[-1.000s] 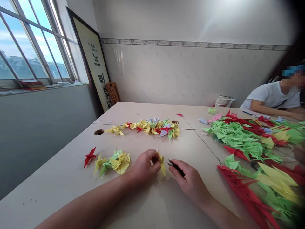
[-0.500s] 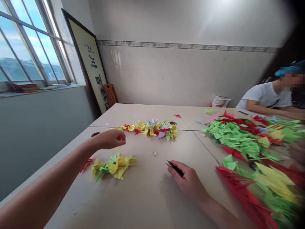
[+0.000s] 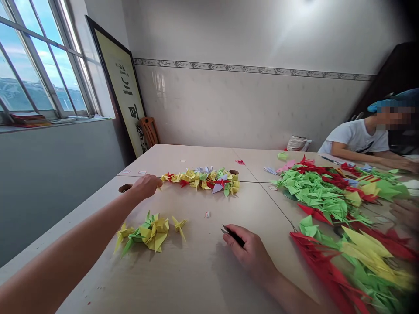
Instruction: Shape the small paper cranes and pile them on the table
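Observation:
My left hand (image 3: 144, 186) reaches to the left end of a long row of paper cranes (image 3: 203, 181) in yellow, green, red and lilac. Its fingers are bunched and partly hidden, so I cannot tell whether they hold anything. My right hand (image 3: 250, 248) grips a small black pointed tool (image 3: 234, 235) over the pale table (image 3: 196, 279). Between my hands lies a cluster of yellow and green paper cranes (image 3: 147, 233), with a single yellow crane (image 3: 179, 227) just right of it. A tiny paper scrap (image 3: 207, 214) rests near the tool.
A large heap of red, green and yellow cranes (image 3: 337, 218) fills the table's right side. A seated person (image 3: 356, 141) works at the far right, and another hand (image 3: 406, 213) shows at the right edge. The table has round holes (image 3: 125, 188).
My left hand has moved left from the middle of the table to the row's end. A yellow crane once beside my hands now lies by the cluster. My right hand has barely moved.

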`<state>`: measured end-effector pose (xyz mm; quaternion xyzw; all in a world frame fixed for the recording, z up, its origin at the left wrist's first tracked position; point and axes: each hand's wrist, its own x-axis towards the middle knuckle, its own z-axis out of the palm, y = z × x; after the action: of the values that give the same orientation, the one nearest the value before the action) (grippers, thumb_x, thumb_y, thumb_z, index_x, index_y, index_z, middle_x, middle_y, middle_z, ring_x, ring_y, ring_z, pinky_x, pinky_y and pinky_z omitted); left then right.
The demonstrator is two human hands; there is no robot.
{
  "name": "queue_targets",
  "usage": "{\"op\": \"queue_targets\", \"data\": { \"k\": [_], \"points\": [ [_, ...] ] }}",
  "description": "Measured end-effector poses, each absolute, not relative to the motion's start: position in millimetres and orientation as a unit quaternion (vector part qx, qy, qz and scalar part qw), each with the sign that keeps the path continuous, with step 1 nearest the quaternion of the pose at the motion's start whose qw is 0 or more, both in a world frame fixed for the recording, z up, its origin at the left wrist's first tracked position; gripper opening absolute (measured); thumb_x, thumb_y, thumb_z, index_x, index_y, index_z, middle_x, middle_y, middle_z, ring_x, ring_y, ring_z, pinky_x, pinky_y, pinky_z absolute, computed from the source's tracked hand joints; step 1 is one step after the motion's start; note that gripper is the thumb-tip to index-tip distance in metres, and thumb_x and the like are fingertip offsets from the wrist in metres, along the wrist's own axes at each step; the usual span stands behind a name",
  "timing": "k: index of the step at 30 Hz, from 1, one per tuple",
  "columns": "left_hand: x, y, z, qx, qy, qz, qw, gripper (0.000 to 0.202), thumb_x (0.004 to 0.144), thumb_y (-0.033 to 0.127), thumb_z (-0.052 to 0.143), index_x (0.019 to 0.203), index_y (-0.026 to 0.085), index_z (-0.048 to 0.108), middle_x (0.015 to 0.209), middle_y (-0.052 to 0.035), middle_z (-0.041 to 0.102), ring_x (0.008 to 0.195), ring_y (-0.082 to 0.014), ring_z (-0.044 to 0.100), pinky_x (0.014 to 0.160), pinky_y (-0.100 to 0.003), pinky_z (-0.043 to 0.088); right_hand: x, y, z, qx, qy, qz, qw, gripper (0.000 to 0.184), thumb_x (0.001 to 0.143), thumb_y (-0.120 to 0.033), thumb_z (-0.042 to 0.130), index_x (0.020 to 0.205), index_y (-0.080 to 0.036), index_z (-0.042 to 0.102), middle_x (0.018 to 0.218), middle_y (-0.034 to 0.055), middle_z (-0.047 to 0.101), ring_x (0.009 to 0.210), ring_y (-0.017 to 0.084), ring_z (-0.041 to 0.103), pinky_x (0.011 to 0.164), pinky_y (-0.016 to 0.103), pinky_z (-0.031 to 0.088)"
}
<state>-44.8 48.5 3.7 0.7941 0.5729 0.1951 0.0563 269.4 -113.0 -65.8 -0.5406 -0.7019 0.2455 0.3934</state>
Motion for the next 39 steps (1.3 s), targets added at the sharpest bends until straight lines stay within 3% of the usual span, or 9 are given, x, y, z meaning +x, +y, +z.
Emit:
{"op": "queue_targets", "data": {
  "k": [4,8,11,15,24,39],
  "points": [
    [7,4,15,0.809,0.536,0.233,0.063,0.016,0.071,0.017,0.049,0.078,0.022,0.063,0.076,-0.0018,0.062,0.071,-0.0166,0.053,0.069,-0.027,0.038,270,-113,-66,-0.540,-0.695,0.256,0.400,0.030,0.083,-0.038,0.047,0.096,-0.017,0.064,0.085,0.0059,0.068,0.076,0.019,0.061,0.066,0.026,0.046],
    [75,-63,-12,0.791,0.422,0.339,0.286,0.012,0.074,0.025,0.050,0.081,0.020,0.058,0.070,-0.0001,0.059,0.061,-0.0125,0.050,0.057,-0.021,0.039,271,-113,-68,-0.540,-0.661,0.269,0.446,0.032,0.083,-0.038,0.048,0.099,-0.015,0.062,0.087,0.0062,0.067,0.077,0.019,0.060,0.067,0.025,0.047],
    [102,-91,-38,0.763,0.399,0.364,0.354,0.024,0.074,0.018,0.047,0.096,0.021,0.057,0.075,-0.0003,0.061,0.064,-0.0121,0.052,0.059,-0.021,0.040,271,-115,-67,-0.530,-0.651,0.268,0.473,0.031,0.083,-0.038,0.048,0.100,-0.014,0.060,0.082,0.0056,0.066,0.073,0.017,0.060,0.065,0.024,0.047],
    [102,-92,-52,0.719,0.417,0.383,0.404,0.026,0.072,0.016,0.047,0.094,0.019,0.059,0.088,-0.0025,0.064,0.077,-0.0145,0.057,0.067,-0.023,0.043,269,-121,-62,-0.490,-0.709,0.215,0.460,0.023,0.085,-0.031,0.046,0.096,-0.016,0.061,0.085,0.0048,0.066,0.077,0.016,0.059,0.068,0.023,0.046],
    [91,-88,-54,0.730,0.408,0.384,0.392,0.022,0.074,0.016,0.048,0.091,0.018,0.061,0.090,-0.0031,0.065,0.079,-0.0147,0.058,0.069,-0.023,0.045,267,-123,-65,-0.485,-0.769,0.141,0.393,0.021,0.087,-0.025,0.042,0.095,-0.020,0.061,0.077,0.0040,0.064,0.070,0.016,0.058,0.065,0.024,0.044],
    [91,-88,-53,0.753,0.391,0.363,0.386,0.022,0.076,0.014,0.045,0.089,0.019,0.062,0.093,-0.0030,0.065,0.085,-0.0144,0.059,0.073,-0.021,0.046,267,-123,-64,-0.478,-0.789,0.125,0.365,0.024,0.087,-0.022,0.043,0.100,-0.019,0.063,0.078,0.0046,0.065,0.071,0.015,0.060,0.063,0.023,0.044]
  ]
}}
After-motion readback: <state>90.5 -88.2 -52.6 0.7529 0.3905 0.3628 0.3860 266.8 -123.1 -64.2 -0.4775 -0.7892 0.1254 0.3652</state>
